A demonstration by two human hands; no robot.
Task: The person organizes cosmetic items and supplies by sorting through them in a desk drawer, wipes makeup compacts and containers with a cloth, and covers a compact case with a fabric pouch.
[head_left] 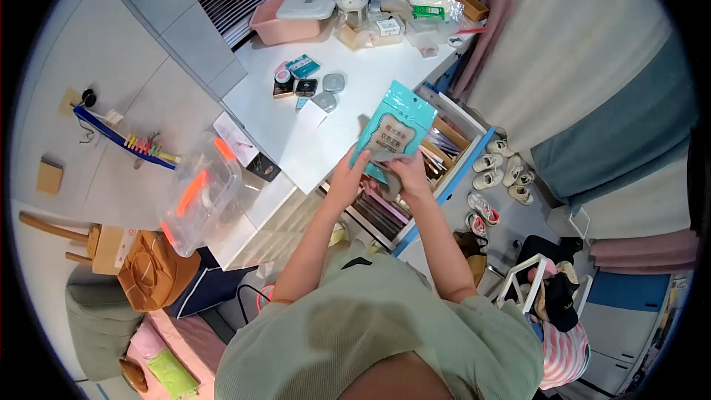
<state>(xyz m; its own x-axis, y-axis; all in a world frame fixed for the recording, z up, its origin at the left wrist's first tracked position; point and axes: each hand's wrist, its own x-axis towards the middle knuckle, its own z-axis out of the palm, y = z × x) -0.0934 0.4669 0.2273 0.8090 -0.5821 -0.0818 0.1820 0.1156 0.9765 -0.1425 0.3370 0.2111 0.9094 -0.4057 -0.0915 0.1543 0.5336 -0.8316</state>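
Observation:
A teal packet [396, 124] with a pale label is held up above the front edge of the white desk [278, 122]. My left hand [346, 178] grips its lower left side. My right hand [409, 176] has its fingers closed at the packet's lower right corner. Something greyish hangs just below the packet between my hands; it is too small to make out. Beneath and behind my hands, an open drawer [444, 191] shows slim items in compartments, partly hidden by my hands and forearm.
On the desk are a pink bin [278, 24], small cosmetic cases [333, 83] and a glass jar [352, 7]. A clear box with orange latches [196, 196] is at the left. Shoes [483, 209] stand on the floor at the right, near a white-framed chair [518, 281].

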